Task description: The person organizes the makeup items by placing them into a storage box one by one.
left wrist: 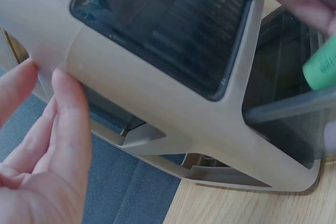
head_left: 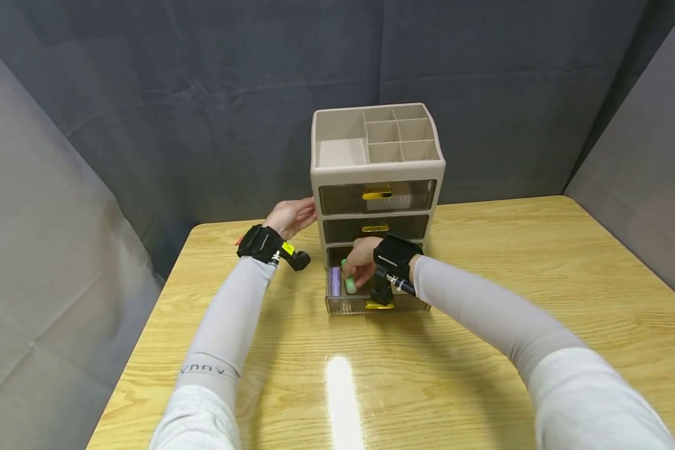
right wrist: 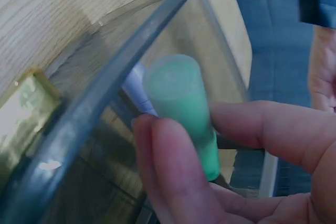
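- The bottom drawer (head_left: 371, 299) of the beige organizer (head_left: 377, 169) is already pulled out toward the person, so the opening step looks finished.
- A purple tube (head_left: 334, 280) already lies inside this drawer, along its left side.
- The right hand (head_left: 361, 261) is inside the open drawer, and its thumb and fingers (right wrist: 173, 171) are pinched around a green tube (right wrist: 184, 108). In the right wrist view this tube is just behind the clear front wall of the drawer and right beside the purple one.
- I judge that the green tube is at the point of being set down or picked up; the pictures do not tell which, and the grip on it is not yet released.
- The left hand (head_left: 292, 215) rests against the left side wall of the organizer, with the fingers (left wrist: 73, 108) quite straight and touching the beige plastic. It seems to steady the box and it holds nothing.
- The two upper drawers (head_left: 375, 212) are closed; the upper one shows something pale inside, which I cannot identify.
- The top tray (head_left: 337, 122) with its small compartments seems to have nothing in it.
- What seems left: to let go of the green tube, take the hand out and push the drawer back in.
- The organizer stands at the far middle of the wooden desk (head_left: 512, 300).
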